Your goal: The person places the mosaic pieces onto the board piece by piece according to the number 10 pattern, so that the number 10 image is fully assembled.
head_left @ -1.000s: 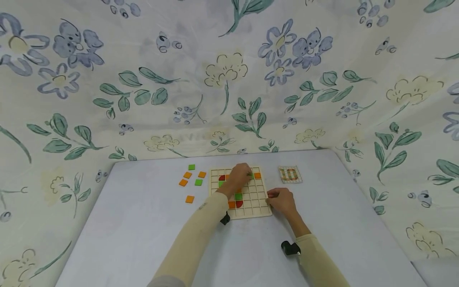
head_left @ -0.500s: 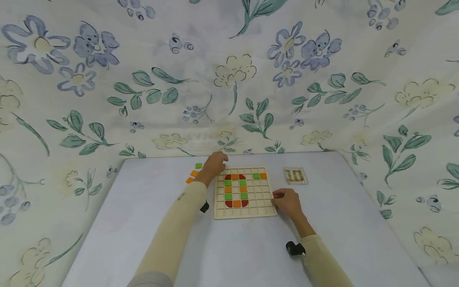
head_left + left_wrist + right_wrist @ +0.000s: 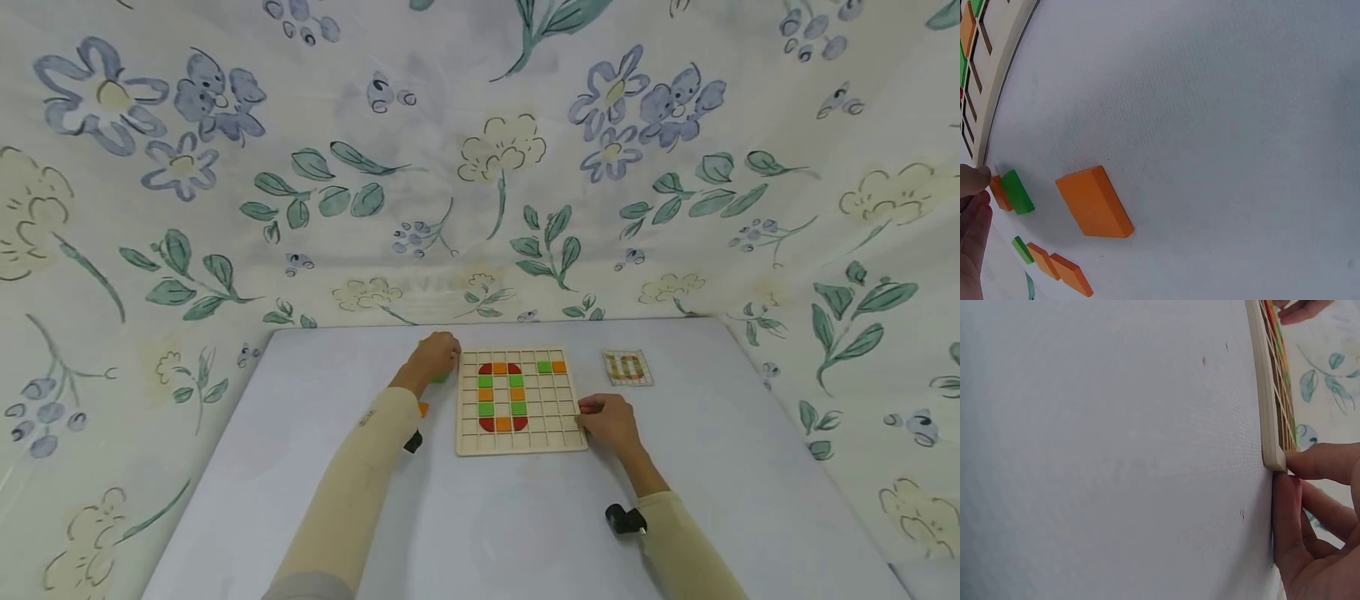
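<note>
A pale wooden grid board (image 3: 555,426) lies on the table, with red, orange and green tiles (image 3: 503,424) forming an upright ring in it. A green tile (image 3: 544,367) and an orange tile (image 3: 558,367) sit side by side at its upper right. My right hand (image 3: 611,422) holds the board's right edge, thumb on top and fingers (image 3: 1288,506) at its side. Left of the board, my left hand (image 3: 435,357) is low over loose tiles. In the left wrist view its fingertips are right at an orange tile (image 3: 1001,192) beside a green tile (image 3: 1018,192).
A larger-looking orange tile (image 3: 1094,203) lies nearest the left wrist camera. Farther off are a green tile (image 3: 1022,249) and two orange ones (image 3: 1071,274). A small pattern card (image 3: 628,367) lies right of the board. Floral cloth (image 3: 480,250) hangs behind the table.
My left hand has moved left from the board's upper part to the loose tiles, uncovering the ring of tiles. My right hand stays at the board's edge. The head view has shifted slightly.
</note>
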Motion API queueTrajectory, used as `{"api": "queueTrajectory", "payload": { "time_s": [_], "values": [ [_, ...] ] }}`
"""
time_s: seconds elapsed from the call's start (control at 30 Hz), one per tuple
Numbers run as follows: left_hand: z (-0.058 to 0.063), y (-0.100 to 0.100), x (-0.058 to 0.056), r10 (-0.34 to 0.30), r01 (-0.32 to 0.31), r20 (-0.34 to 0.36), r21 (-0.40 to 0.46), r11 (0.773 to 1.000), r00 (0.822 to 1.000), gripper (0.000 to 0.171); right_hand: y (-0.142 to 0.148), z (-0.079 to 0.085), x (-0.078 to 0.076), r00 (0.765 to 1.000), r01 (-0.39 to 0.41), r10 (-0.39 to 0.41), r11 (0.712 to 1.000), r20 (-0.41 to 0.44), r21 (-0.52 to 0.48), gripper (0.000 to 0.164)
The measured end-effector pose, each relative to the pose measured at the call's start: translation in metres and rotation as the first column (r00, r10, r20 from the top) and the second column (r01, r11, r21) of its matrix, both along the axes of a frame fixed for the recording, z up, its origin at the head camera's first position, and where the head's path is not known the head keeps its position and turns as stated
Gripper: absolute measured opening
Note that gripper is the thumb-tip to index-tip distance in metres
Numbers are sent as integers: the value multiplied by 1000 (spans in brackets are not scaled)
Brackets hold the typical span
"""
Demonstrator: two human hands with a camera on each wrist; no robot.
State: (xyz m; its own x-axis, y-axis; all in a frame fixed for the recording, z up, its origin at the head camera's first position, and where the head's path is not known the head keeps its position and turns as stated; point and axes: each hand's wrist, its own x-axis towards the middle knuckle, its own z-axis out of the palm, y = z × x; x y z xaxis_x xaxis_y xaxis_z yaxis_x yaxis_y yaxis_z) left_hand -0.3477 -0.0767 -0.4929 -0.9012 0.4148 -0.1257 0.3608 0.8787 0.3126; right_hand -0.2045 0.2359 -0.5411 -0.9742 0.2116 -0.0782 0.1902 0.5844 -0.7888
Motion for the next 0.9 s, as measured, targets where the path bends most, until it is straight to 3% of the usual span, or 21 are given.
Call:
{"api": "queueTrajectory", "payload": {
  "time_s": [0.2,0.67,0.9],
  "values": [
    [0,-8,3,-13,13,-16,-21,1000,1000,23,0,-3,-1,1000,5,-5,1000,8,2,21],
    [-2,-10,5,40,-40,19,5,999,999,24,-1,2,1,1000,2,-2,1000,12,4,23],
    [-12,-20,6,54,-50,-25,126,991,998,27,-2,5,2,1000,-4,4,1000,0,-1,21]
  ]
}}
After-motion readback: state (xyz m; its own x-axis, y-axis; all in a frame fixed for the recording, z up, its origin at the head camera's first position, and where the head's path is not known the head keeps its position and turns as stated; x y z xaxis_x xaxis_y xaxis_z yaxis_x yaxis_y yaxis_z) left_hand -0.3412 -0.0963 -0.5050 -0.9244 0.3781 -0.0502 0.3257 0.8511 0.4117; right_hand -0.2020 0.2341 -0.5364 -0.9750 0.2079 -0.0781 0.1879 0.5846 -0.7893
